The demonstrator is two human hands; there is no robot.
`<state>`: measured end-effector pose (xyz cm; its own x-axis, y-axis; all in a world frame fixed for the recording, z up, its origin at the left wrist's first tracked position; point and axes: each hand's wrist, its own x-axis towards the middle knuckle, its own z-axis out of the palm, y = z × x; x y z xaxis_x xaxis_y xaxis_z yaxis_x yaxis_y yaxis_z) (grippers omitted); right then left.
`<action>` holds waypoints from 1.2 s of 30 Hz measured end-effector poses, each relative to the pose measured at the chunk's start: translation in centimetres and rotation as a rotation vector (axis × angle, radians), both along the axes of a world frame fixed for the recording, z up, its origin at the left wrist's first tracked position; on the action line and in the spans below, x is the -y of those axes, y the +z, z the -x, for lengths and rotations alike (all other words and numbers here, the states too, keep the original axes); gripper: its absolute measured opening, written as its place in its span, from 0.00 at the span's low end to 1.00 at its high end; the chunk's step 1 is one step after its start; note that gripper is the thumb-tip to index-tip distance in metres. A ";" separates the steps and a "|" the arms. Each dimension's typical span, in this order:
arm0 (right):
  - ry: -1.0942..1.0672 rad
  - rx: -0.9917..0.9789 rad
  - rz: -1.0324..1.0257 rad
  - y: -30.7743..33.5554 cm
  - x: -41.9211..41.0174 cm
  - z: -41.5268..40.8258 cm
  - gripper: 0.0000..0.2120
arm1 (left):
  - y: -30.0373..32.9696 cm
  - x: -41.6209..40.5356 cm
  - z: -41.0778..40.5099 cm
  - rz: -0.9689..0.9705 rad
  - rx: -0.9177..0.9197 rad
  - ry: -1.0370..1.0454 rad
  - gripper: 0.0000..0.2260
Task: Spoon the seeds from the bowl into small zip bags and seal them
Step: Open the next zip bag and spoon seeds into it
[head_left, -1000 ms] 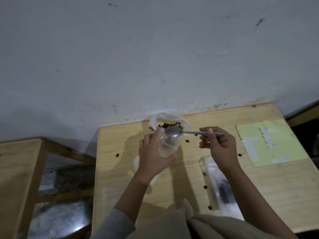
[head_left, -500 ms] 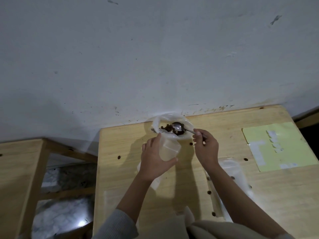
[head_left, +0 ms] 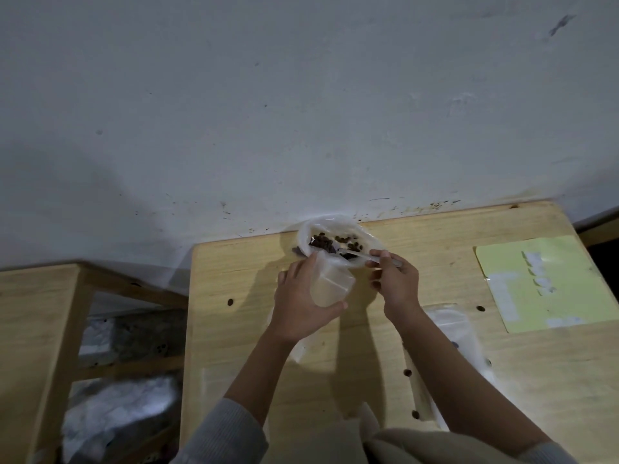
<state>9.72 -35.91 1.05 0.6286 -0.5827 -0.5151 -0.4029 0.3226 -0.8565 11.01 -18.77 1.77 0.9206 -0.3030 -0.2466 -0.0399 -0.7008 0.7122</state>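
A clear plastic bowl with dark brown seeds stands at the table's far edge by the wall. My left hand holds a small clear zip bag upright, its mouth just below the bowl's near rim. My right hand pinches the handle of a metal spoon. The spoon's head lies among the seeds at the bowl's near side, partly hidden by the bag's top edge.
More clear zip bags lie under my right forearm, some with dark seeds inside. A yellow-green sheet with white labels lies at the right. Loose seeds dot the wooden table. A wooden shelf stands at the left.
The spoon went from above the bag's mouth back into the bowl and now digs into the seeds. My right hand moved toward the bowl. The left hand kept the bag near the bowl.
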 end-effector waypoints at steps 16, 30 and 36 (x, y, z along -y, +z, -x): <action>0.105 0.257 0.070 5.4 3.1 5.5 0.12 | 1.6 -0.1 0.8 -0.046 0.116 0.075 0.43; 0.160 0.103 0.360 0.9 1.6 1.3 0.10 | 0.5 0.0 0.8 0.012 0.037 0.106 0.44; 0.232 0.023 0.335 -0.3 -0.2 -0.9 0.10 | 0.1 -0.2 -0.3 0.035 0.002 0.084 0.42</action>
